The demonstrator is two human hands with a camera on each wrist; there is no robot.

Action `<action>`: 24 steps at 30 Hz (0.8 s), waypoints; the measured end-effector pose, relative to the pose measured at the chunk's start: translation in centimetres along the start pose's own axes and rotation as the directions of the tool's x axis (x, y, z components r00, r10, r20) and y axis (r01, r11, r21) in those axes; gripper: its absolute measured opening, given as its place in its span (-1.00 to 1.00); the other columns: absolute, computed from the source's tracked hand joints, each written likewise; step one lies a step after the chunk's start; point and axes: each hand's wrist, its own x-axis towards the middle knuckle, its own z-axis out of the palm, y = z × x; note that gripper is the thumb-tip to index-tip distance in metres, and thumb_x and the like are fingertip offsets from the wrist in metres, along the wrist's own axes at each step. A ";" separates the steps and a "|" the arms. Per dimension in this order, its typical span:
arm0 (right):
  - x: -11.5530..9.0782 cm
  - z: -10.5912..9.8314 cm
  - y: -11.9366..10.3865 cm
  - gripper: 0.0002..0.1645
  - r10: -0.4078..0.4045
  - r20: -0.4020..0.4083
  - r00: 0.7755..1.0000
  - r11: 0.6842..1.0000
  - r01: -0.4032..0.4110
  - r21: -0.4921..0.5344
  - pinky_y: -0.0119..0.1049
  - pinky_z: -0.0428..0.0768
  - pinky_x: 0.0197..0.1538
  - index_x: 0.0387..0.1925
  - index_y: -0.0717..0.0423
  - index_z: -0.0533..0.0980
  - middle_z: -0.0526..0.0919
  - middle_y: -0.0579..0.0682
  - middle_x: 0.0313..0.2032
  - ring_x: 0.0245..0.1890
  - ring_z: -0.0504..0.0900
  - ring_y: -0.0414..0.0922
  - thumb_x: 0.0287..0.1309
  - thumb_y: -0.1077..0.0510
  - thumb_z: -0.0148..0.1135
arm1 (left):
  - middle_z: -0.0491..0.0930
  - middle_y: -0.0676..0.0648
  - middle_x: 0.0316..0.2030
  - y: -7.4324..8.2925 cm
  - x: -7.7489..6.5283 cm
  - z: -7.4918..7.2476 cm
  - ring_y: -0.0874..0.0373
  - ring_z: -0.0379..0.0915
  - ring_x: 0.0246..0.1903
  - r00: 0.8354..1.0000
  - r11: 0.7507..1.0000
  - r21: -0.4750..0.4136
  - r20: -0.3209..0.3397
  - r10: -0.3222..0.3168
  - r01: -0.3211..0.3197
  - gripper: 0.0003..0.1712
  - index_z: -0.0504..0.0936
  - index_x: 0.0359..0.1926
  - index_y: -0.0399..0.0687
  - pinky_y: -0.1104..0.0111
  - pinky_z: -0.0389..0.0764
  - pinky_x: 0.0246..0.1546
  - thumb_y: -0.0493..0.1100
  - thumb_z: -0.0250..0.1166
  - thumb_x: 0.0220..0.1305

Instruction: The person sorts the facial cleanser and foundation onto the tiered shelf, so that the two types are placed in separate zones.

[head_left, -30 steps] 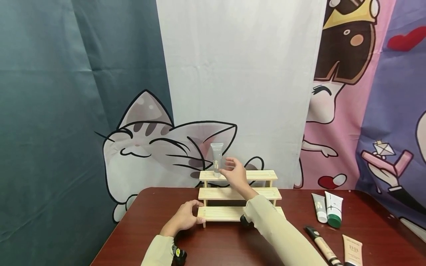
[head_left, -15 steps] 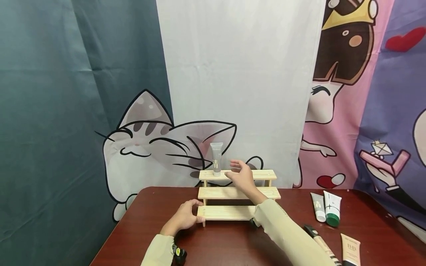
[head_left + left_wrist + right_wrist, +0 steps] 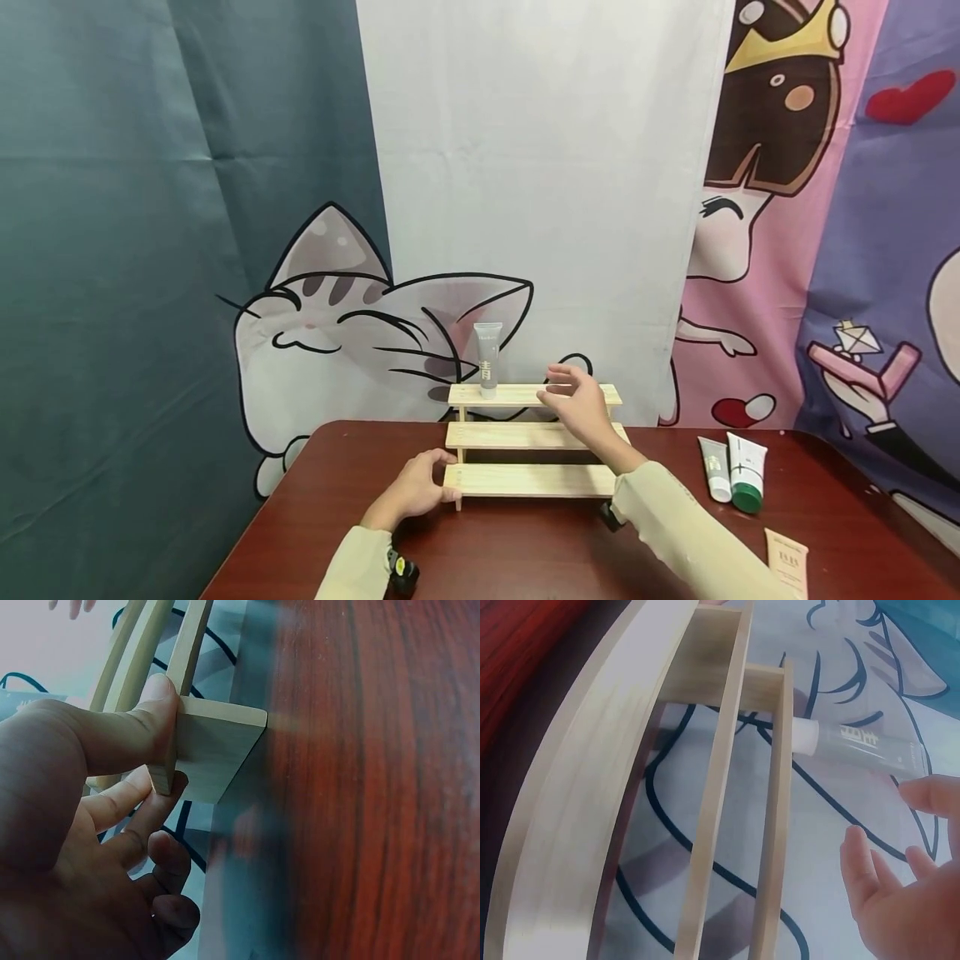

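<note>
A three-tier wooden display rack stands on the table. My left hand pinches the left end of its lowest board, and the left wrist view shows the thumb on one face of the wooden board and fingertips on the other. On the left part of the top tier a clear grey squeeze tube stands upright on its white cap. To the right of that tube, my right hand is held with fingers apart and nothing between them, in front of the upper tiers.
At the right of the dark red table lie a grey tube with a white cap, a white tube with a green cap and a beige tube. A printed curtain hangs behind the table.
My right hand has drawn away from the grey tube to the right, leaving it upright on the top tier. The left hand stays at the lowest board.
</note>
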 end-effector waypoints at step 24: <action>-2.2 -4.1 1.6 -0.40 -0.058 -0.016 0.998 0.997 0.057 -0.053 -0.24 0.60 -0.08 0.14 0.15 0.52 0.64 0.23 0.06 -0.01 0.64 0.13 0.10 0.05 0.48 | 0.62 -0.16 -0.11 0.0 0.1 -0.1 -0.11 0.51 -0.06 1.000 1.000 0.016 -0.006 0.006 -0.006 -0.47 0.60 -0.04 -0.19 0.00 0.49 0.00 -0.20 0.58 -0.07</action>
